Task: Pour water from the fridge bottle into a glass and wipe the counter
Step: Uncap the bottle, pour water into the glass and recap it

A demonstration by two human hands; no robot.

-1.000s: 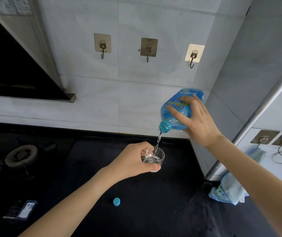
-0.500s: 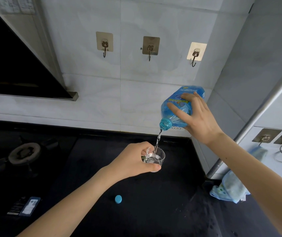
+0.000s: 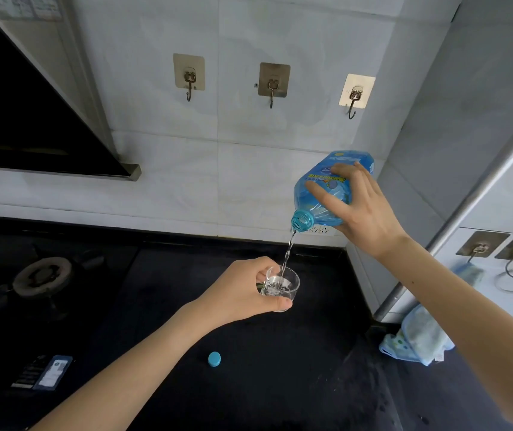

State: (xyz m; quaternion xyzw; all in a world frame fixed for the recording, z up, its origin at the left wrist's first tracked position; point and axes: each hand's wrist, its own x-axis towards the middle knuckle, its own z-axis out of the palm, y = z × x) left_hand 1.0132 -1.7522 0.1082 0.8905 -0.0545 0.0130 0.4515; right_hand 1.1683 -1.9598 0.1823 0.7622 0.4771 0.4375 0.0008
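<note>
My right hand (image 3: 364, 206) grips a blue plastic water bottle (image 3: 320, 194), tilted mouth-down to the left, uncapped. A thin stream of water falls from its mouth into a small clear glass (image 3: 281, 286). My left hand (image 3: 242, 293) holds that glass from the left, above the black counter (image 3: 280, 384), fingers curled round its wall. The glass holds some water. The bottle's blue cap (image 3: 214, 359) lies on the counter in front of the glass. A pale blue and white cloth (image 3: 417, 337) lies crumpled at the counter's right, by the wall.
A gas burner (image 3: 42, 276) sits at the left, under the dark range hood (image 3: 25, 119). A small dark packet (image 3: 45, 373) lies at the counter's front left. Three hooks (image 3: 272, 85) hang on the tiled back wall. A metal pole (image 3: 454, 219) runs diagonally at the right.
The bottle has tipped a little further and risen slightly as the pouring goes on. The water level in the glass has risen. The glass and left hand stay in place.
</note>
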